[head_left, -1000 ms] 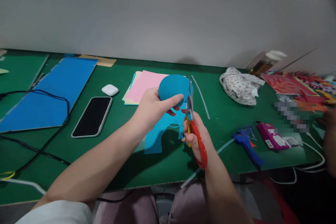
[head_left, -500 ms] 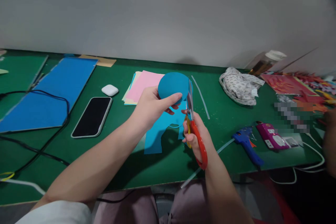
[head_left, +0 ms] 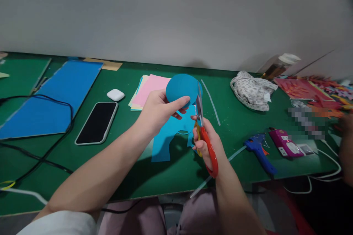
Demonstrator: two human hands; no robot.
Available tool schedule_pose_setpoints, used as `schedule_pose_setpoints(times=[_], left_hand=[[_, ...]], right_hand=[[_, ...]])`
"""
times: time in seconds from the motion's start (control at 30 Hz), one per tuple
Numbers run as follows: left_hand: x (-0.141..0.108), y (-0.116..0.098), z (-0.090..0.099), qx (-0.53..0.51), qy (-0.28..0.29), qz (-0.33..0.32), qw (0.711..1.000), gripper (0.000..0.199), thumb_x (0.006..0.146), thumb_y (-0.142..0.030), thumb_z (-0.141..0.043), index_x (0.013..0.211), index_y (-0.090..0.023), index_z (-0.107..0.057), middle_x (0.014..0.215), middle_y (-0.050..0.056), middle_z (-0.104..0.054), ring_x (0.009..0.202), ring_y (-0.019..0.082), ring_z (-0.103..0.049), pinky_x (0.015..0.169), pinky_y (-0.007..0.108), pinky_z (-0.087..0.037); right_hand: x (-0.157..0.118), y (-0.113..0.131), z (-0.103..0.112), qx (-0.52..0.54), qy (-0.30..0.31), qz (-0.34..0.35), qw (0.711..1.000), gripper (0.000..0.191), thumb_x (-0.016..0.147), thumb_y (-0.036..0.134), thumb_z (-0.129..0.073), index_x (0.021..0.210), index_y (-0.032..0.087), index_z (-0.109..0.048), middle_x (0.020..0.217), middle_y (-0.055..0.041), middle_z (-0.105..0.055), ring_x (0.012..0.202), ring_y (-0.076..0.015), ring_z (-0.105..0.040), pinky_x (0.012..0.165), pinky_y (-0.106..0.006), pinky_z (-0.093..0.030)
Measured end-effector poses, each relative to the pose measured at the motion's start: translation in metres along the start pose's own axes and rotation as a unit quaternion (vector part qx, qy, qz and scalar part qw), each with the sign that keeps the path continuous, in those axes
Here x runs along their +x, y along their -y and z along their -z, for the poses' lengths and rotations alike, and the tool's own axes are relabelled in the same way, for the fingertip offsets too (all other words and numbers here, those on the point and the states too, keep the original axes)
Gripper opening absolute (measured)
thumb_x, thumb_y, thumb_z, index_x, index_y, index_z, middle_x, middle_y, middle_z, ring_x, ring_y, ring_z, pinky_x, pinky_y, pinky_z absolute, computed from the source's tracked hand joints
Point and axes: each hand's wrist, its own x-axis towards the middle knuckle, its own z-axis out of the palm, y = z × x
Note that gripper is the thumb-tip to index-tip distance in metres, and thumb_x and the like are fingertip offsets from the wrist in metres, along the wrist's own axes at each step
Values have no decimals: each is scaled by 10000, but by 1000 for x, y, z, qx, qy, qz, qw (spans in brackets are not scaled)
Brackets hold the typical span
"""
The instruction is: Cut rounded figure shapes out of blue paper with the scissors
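The person's left hand point(head_left: 158, 109) pinches a blue paper disc point(head_left: 179, 87), thumb on top and fingers beneath, above the middle of a green table point(head_left: 132, 176). The right hand point(head_left: 208, 139) grips red-handled scissors point(head_left: 211, 152), their blades pointing to the far side and overlapping the disc's right edge. Below the hands lies a cut blue sheet point(head_left: 160, 148); just beyond the left hand is a paper stack point(head_left: 148, 90), pink on top. To the left are a white case point(head_left: 116, 94), a phone point(head_left: 96, 123) with a dark screen and, farther left, a blue board point(head_left: 56, 99) crossed by a black cable point(head_left: 59, 140). Right of the disc lies a thin clear stick point(head_left: 211, 101). Near right are a blue glue gun point(head_left: 259, 150) and a purple packet point(head_left: 286, 143); far right, a patterned cloth point(head_left: 249, 90) and a white-capped bottle point(head_left: 277, 69) stand before a pale wall point(head_left: 165, 18)
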Motion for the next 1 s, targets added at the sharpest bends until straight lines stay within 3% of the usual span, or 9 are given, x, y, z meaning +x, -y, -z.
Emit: schedule_pose_setpoints(times=[0.23,1.0], left_hand=[[0,-1,1,0,-7,6,1000,287,705,-403,-772,742,-143,-656,657,24,-692,575,147,-637,490,232,-495],[4,0,6,17,-19,-18,1000,288,715,-432,-755,773,-158,-685,663,28,-700,593,155,-649,486,227,-487]], right_hand=[[-3,10,-1,4,-11,-25,1000,879,639,848,-572,1271,238,-549,684,45,-385,557,-106,-352,502,-232,-419],[-3,10,-2,-3,-21,-22,1000,896,629,842,-583,1269,216,-556,678,46,-392,543,-101,-368,497,-227,-428]])
